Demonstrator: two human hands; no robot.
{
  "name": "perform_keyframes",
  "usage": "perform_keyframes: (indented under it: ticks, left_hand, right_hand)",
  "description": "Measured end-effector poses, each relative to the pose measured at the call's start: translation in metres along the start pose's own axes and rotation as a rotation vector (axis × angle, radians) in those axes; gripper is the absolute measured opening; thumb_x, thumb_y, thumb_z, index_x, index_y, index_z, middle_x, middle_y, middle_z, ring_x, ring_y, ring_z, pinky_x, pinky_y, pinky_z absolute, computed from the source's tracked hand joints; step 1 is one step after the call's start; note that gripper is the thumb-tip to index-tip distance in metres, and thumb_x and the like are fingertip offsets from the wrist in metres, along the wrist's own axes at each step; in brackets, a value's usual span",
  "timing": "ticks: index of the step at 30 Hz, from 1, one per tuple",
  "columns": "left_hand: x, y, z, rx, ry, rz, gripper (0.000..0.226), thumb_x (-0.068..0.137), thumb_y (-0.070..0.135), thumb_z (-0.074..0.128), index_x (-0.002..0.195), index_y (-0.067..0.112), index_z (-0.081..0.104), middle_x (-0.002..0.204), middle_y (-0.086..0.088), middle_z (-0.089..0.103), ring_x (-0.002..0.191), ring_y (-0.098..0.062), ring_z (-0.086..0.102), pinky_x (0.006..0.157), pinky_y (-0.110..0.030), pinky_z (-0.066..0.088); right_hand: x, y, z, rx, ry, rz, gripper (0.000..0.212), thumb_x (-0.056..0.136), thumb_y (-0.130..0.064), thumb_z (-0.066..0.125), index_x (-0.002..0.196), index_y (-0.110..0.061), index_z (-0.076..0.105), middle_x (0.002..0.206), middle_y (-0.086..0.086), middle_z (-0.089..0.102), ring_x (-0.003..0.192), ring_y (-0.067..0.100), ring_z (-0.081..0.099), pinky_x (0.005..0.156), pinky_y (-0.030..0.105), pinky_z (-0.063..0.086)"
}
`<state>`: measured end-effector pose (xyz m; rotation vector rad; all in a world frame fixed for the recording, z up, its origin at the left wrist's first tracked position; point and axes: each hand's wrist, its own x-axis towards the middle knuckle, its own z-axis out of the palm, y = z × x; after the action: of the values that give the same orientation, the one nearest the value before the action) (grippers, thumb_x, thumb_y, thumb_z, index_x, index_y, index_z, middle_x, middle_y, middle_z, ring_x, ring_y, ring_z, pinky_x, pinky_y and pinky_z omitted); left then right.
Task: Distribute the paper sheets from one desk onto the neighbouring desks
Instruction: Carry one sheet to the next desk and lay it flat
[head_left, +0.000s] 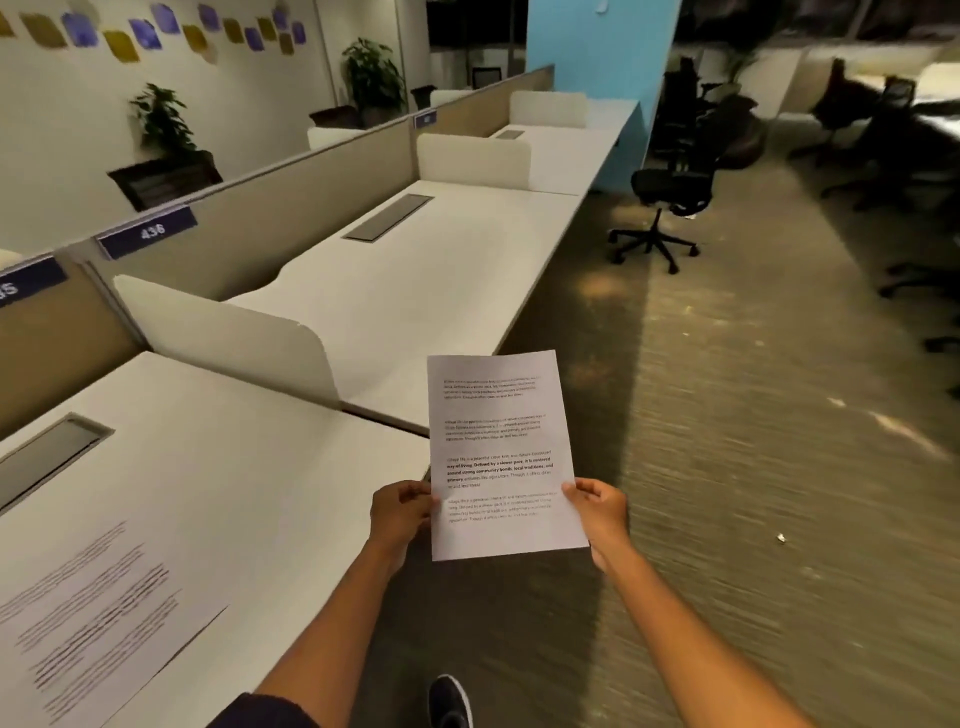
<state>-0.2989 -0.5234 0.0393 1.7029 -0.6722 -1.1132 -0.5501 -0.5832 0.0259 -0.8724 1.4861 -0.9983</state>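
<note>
Both hands up in front, holding one printed sheet (501, 457) off the desks, over the carpet edge by the aisle. Left hand (399, 512) pinches the sheet's left edge, right hand (597, 509) pinches the right edge, thumbs on top. Sheet is portrait, roughly flat, four text blocks, third one partly bold.

Near desk (249, 483), bottom left: white top, one more printed sheet (98, 618) lying flat near its front edge, text blurred. Recessed grey cable tray (49, 457) set into the top toward the back.

Next desk (415, 280) along the row: white top, its own grey cable tray (388, 217), no paper visible on it. A low white divider screen (228, 338) stands between the two desks. Another screen (474, 160) beyond it, then a third desk (566, 140) further back.

Tan partition wall (270, 223) runs behind the row, with dark number plates; one reads 436 (148, 231).

Room: office, dim on the right. Striped grey-brown carpet (727, 467). Black swivel chair (667, 208) in the aisle past the second desk, more dark chairs behind it. Light blue column (597, 78) at the row's end. Potted plants (161, 124) beyond the partition, wall above has purple and mustard paint patches (130, 36).

Dark shoe (449, 701) at the bottom edge.
</note>
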Motion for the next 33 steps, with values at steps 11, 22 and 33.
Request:
perform_keyframes:
  ticks: [11,22,33]
  left_hand:
    - [0.174,0.07,0.142,0.059,-0.248,0.045,0.01,0.086,0.007,0.07,0.093,0.014,0.068,0.099,-0.004,0.072,0.088,-0.021,0.07,0.066,-0.029,0.058]
    - [0.325,0.153,0.223,0.172,-0.356,0.099,0.015,0.087,0.006,0.069,0.1,0.002,0.065,0.105,-0.012,0.07,0.096,-0.032,0.069,0.086,-0.05,0.059]
    - [0.462,0.213,0.329,0.225,-0.302,0.086,0.01,0.086,0.001,0.067,0.095,0.002,0.065,0.1,-0.009,0.071,0.087,-0.027,0.072,0.068,-0.034,0.062]
  right_hand:
    - [0.159,-0.058,-0.041,0.058,0.23,0.028,0.008,0.087,-0.01,0.07,0.086,-0.016,0.065,0.098,0.013,0.072,0.09,0.029,0.07,0.086,0.045,0.059]
    - [0.313,-0.115,-0.025,0.063,0.32,0.032,0.026,0.088,-0.013,0.068,0.112,-0.003,0.066,0.108,0.014,0.071,0.1,0.03,0.069,0.092,0.048,0.056]
    - [0.517,-0.181,-0.039,-0.052,0.23,-0.011,0.018,0.09,-0.012,0.066,0.106,-0.006,0.068,0.094,0.006,0.07,0.079,0.016,0.067,0.061,0.022,0.051]
